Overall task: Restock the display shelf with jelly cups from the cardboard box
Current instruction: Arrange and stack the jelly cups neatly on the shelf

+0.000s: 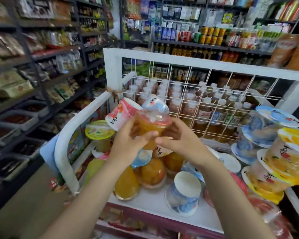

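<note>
Your left hand [128, 144] and right hand [181, 140] both grip one orange jelly cup [152, 125] above the white display shelf [155, 204]. Loose cups crowd beneath (some tipped over), a leaning stack of cups [274, 152] rises at your right, and a wire grid [205, 94] fronts bottled drinks [214, 109] behind.

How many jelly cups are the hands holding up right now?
1: an orange jelly cup with a clear lid, gripped between the left hand and right hand above the display shelf. Other cups lie on the shelf; some may be hidden.
</note>
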The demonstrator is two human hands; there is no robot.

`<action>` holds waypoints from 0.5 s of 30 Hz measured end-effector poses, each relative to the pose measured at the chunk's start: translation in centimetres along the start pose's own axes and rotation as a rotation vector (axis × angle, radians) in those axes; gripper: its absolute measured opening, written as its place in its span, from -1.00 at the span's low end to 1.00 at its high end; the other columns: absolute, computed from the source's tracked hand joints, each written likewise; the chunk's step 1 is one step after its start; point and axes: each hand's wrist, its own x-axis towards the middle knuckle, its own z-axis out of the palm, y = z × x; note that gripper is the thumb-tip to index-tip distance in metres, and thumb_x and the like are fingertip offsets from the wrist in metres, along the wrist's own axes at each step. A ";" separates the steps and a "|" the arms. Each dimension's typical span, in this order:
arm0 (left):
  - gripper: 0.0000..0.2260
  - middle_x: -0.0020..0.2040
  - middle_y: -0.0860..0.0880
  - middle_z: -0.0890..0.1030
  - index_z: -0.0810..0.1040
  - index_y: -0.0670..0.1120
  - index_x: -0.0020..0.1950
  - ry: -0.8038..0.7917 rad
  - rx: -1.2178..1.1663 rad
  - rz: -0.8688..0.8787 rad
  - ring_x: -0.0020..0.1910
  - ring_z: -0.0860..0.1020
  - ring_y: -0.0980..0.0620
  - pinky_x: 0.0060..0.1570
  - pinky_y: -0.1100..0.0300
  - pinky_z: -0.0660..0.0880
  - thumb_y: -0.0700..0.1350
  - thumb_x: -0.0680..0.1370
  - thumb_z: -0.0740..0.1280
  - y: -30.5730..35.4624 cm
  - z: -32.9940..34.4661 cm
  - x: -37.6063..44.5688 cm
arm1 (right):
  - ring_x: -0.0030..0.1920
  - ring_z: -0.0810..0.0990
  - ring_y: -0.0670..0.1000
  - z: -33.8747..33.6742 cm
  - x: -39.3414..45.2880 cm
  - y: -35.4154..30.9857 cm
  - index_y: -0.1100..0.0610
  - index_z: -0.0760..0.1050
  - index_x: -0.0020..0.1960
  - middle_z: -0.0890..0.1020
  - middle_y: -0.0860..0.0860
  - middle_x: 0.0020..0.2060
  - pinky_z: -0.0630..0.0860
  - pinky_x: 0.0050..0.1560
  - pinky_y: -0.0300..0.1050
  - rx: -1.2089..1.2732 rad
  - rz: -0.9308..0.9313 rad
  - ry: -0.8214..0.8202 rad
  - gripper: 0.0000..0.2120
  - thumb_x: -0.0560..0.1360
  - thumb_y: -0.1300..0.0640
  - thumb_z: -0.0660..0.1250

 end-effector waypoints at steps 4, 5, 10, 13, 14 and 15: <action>-0.37 0.14 0.14 0.67 0.56 0.03 0.29 -0.019 0.132 0.026 0.14 0.61 0.19 0.12 0.25 0.51 0.17 0.26 0.56 -1.2 -0.1 -1.6 | 0.17 0.62 -0.14 0.0 -1.5 0.5 0.01 0.31 0.40 0.56 0.02 0.22 0.59 0.11 -0.19 0.069 0.011 0.039 -0.31 0.37 0.09 0.56; -0.34 0.14 0.17 0.66 0.56 0.04 0.29 -0.024 0.175 0.018 0.13 0.60 0.23 0.10 0.29 0.50 0.22 0.23 0.54 -1.3 0.1 -2.0 | 0.19 0.60 -0.14 -0.1 -1.6 0.6 -0.03 0.33 0.39 0.56 0.02 0.22 0.57 0.16 -0.18 0.048 -0.012 0.042 -0.30 0.36 0.04 0.57; -0.37 0.14 0.27 0.63 0.54 0.18 0.30 -0.056 0.333 0.014 0.15 0.56 0.27 0.19 0.15 0.52 0.32 0.26 0.48 -1.2 0.6 -3.0 | 0.24 0.59 -0.06 -1.1 -2.1 1.0 -0.05 0.42 0.39 0.56 -0.02 0.26 0.55 0.26 0.01 -0.086 -0.053 0.000 -0.26 0.25 -0.14 0.54; -0.54 0.14 0.34 0.61 0.50 0.39 0.20 -0.089 0.400 0.065 0.18 0.54 0.27 0.20 0.19 0.47 0.30 0.31 0.46 -1.2 0.9 -3.5 | 0.23 0.58 -0.04 -1.6 -2.2 1.8 -0.09 0.44 0.38 0.57 -0.04 0.24 0.55 0.25 0.02 -0.157 -0.066 -0.006 -0.23 0.21 -0.21 0.54; -0.58 0.13 0.35 0.60 0.49 0.44 0.16 -0.098 0.424 0.080 0.19 0.54 0.27 0.19 0.20 0.46 0.30 0.32 0.45 -1.2 1.1 -3.8 | 0.22 0.58 -0.05 -1.7 -2.2 2.1 -0.09 0.45 0.37 0.58 -0.04 0.23 0.55 0.22 -0.02 -0.187 -0.078 -0.008 -0.23 0.20 -0.24 0.53; -0.59 0.12 0.34 0.61 0.49 0.45 0.15 -0.101 0.453 0.095 0.18 0.53 0.25 0.18 0.21 0.45 0.30 0.33 0.44 -1.4 1.3 -4.1 | 0.20 0.58 -0.07 -1.7 -2.4 2.4 -0.09 0.46 0.36 0.59 -0.05 0.21 0.56 0.19 -0.07 -0.221 -0.089 -0.008 -0.24 0.20 -0.27 0.51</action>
